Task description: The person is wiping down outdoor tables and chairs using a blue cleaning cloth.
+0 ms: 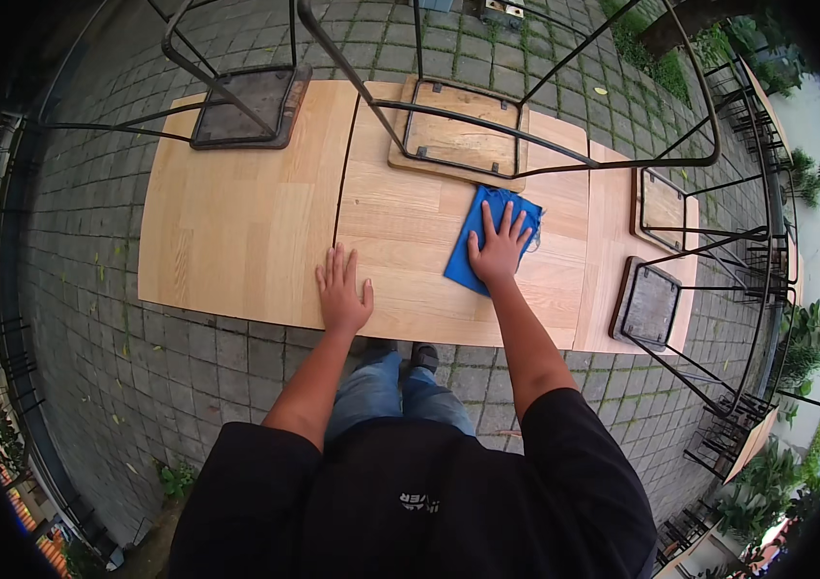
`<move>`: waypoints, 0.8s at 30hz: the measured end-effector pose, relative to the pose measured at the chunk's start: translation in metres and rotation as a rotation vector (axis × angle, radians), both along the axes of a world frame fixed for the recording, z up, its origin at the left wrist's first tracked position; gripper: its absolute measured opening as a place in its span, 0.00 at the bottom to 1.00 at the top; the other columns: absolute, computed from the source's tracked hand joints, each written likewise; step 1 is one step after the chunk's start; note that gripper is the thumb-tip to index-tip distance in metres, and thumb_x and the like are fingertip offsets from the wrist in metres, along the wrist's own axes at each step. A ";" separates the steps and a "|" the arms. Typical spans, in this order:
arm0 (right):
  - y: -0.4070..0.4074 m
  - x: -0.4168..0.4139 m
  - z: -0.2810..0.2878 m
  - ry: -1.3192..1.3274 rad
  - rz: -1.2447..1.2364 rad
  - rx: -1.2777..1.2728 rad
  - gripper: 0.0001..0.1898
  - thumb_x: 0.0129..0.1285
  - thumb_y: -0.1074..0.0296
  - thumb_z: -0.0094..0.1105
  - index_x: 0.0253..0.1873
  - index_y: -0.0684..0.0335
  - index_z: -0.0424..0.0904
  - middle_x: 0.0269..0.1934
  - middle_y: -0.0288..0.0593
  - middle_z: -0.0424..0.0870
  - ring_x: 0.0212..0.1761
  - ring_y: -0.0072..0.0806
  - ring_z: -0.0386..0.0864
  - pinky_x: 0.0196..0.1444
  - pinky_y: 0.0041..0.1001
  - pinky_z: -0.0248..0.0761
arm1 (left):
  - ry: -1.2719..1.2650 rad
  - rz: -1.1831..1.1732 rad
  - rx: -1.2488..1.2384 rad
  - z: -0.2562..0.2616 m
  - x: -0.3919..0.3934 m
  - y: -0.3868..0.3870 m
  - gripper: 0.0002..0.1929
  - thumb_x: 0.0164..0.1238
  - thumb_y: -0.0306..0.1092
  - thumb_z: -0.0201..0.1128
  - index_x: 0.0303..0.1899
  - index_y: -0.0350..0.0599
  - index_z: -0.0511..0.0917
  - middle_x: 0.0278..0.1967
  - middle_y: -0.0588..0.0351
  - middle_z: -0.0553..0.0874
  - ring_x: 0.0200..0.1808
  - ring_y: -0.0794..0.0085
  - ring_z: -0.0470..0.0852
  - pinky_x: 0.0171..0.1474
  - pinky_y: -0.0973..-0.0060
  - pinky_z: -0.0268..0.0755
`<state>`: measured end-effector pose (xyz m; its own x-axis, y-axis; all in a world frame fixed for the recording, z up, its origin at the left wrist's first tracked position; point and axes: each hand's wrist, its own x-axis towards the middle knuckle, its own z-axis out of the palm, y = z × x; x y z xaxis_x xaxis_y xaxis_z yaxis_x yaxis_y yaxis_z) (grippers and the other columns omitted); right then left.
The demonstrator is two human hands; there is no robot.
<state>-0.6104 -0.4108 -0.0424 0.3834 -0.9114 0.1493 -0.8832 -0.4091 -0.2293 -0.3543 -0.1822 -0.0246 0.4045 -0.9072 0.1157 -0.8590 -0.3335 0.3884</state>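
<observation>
My right hand (500, 250) lies flat with spread fingers on a blue cloth (466, 253), which is spread on a wooden tabletop (250, 239). The cloth's frayed far edge reaches close to an upturned stool with a light wooden seat (464, 134). To the left, my left hand (344, 293) rests palm down on the bare wood, beside the dark seam between two table sections. It holds nothing, and its fingers are slightly apart.
An upturned dark-seated stool (247, 108) rests at the table's far left. Two more upturned stools, one light (662, 210) and one dark (649, 304), rest at the right end. Their metal legs stick up and outward. Grey paving (192, 391) surrounds the table; more tables stand at right.
</observation>
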 end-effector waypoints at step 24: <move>0.032 0.007 0.023 0.198 0.020 0.230 0.43 0.76 0.34 0.55 0.90 0.34 0.51 0.91 0.60 0.42 0.90 0.72 0.38 0.84 0.72 0.37 | 0.195 -0.087 -0.047 -0.009 0.020 0.008 0.36 0.76 0.33 0.61 0.83 0.45 0.64 0.87 0.41 0.58 0.89 0.43 0.51 0.87 0.38 0.39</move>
